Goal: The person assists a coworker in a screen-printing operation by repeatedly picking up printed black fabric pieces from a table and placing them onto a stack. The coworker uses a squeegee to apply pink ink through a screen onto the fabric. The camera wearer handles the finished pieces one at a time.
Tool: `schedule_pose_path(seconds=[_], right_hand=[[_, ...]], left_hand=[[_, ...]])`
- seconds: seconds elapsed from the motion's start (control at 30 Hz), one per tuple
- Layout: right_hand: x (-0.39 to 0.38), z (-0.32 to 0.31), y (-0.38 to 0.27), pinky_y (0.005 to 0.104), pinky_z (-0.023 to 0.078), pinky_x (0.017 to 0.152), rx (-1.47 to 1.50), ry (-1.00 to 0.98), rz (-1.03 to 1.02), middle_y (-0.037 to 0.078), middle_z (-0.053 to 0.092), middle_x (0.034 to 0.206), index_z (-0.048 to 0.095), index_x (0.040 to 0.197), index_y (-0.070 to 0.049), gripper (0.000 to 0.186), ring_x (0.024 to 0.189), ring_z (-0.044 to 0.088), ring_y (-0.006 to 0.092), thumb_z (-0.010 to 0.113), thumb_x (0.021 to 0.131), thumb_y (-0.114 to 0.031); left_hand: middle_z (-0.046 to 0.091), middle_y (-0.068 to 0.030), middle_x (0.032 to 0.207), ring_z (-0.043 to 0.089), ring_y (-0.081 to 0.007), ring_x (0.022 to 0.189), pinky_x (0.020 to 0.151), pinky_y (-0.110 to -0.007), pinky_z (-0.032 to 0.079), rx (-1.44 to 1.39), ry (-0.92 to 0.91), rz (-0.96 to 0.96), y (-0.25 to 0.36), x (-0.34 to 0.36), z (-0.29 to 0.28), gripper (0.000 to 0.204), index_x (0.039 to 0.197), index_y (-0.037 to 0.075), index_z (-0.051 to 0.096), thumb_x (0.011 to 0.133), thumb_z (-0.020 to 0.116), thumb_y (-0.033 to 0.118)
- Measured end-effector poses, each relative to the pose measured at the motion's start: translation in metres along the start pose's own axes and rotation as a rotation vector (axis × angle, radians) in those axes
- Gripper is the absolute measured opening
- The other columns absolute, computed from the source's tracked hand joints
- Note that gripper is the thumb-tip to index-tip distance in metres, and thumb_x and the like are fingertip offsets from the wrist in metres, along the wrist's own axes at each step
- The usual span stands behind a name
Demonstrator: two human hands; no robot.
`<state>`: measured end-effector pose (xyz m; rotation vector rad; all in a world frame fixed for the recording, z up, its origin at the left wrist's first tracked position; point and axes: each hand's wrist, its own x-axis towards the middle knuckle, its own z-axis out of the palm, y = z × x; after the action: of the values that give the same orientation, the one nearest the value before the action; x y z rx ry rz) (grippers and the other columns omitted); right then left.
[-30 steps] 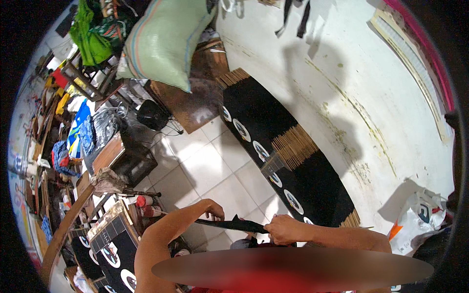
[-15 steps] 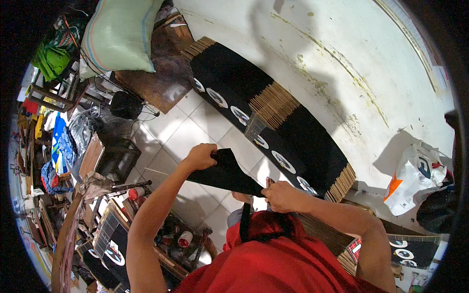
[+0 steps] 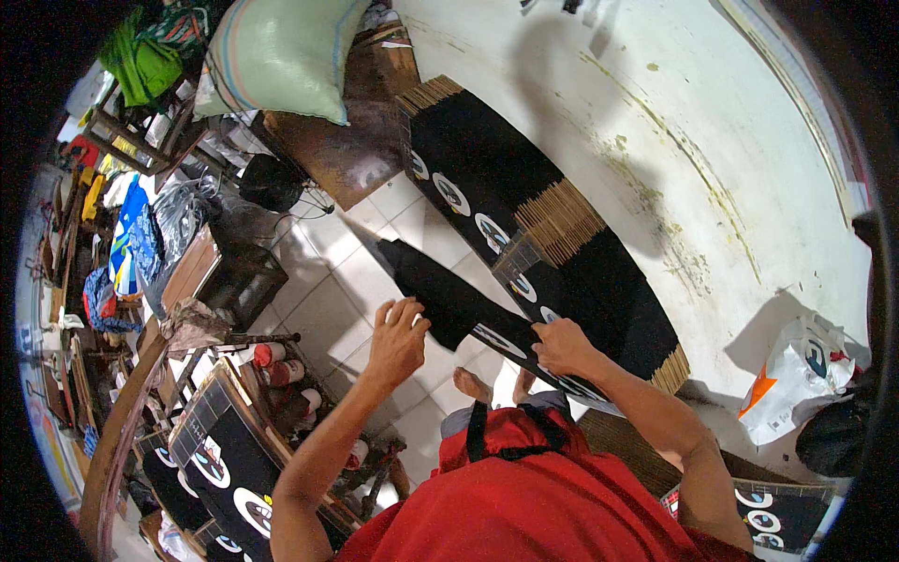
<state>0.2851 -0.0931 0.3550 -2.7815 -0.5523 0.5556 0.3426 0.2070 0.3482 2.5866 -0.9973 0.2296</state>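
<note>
My right hand (image 3: 565, 348) is closed on a black cloth piece (image 3: 435, 292) stretching away from it to the left. White oval prints show along a strip by that hand. Beside the cloth's near edge is my left hand (image 3: 398, 345), its fingers apart and slightly bent, with no cloth visibly gripped. Beyond both hands lies a long, overlapping row of black pieces (image 3: 487, 140) with white oval prints and brown board edges (image 3: 560, 223).
A stuffed pale green sack (image 3: 276, 61) rests at the far left. More printed black pieces (image 3: 225, 450) lie on a wooden frame at lower left, near red-and-white spools (image 3: 281, 370). A white plastic bag (image 3: 796, 375) stands by the wall at right.
My left hand has let go of the cloth and moved nearer to me. The cloth has spread away to the far left, uncovering its printed strip. My right hand has shifted right and slightly farther away.
</note>
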Motion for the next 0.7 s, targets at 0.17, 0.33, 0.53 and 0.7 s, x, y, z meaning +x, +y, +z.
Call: schedule_pose_path(seconds=[0.17,0.33,0.53,0.7], right_hand=[[0.032,0.004,0.007,0.0467,0.048,0.070,0.099,0.026,0.218,0.023,0.060,0.074,0.060,0.096,0.002,0.032,0.074,0.060,0.0383,0.059,0.074,-0.021],[0.073,0.024,0.024,0.0476,0.047,0.071,0.068,0.129,0.239,0.025,0.060,0.075,0.058,0.093,0.003,0.030,0.076,0.059,0.0395,0.059,0.074,-0.020],[0.135,0.049,0.057,0.0494,0.045,0.074,0.100,0.177,0.301,0.028,0.059,0.083,0.057,0.097,0.006,0.035,0.082,0.057,0.0426,0.058,0.074,-0.019],[0.203,0.057,0.092,0.0449,0.045,0.081,0.093,0.149,0.348,0.029,0.058,0.094,0.054,0.107,0.009,0.042,0.089,0.056,0.0421,0.060,0.075,-0.018]], left_hand=[[0.050,-0.0127,0.113,0.045,-0.0296,0.110,0.092,-0.044,0.034,-0.082,-0.275,-0.382,0.002,-0.079,0.053,0.049,0.105,0.006,0.054,0.061,0.071,0.015],[0.058,-0.0160,0.102,0.054,-0.0345,0.097,0.080,-0.043,0.044,-0.290,-0.473,-0.781,0.023,-0.173,0.117,0.050,0.108,0.008,0.054,0.066,0.072,0.029],[0.062,-0.0168,0.096,0.058,-0.0337,0.093,0.079,-0.041,0.046,-0.509,-0.672,-1.140,0.059,-0.296,0.205,0.043,0.097,0.003,0.062,0.069,0.068,0.036],[0.064,-0.0165,0.087,0.060,-0.0329,0.086,0.076,-0.039,0.047,-0.551,-0.506,-1.421,0.081,-0.373,0.235,0.033,0.085,0.003,0.066,0.068,0.068,0.031]])
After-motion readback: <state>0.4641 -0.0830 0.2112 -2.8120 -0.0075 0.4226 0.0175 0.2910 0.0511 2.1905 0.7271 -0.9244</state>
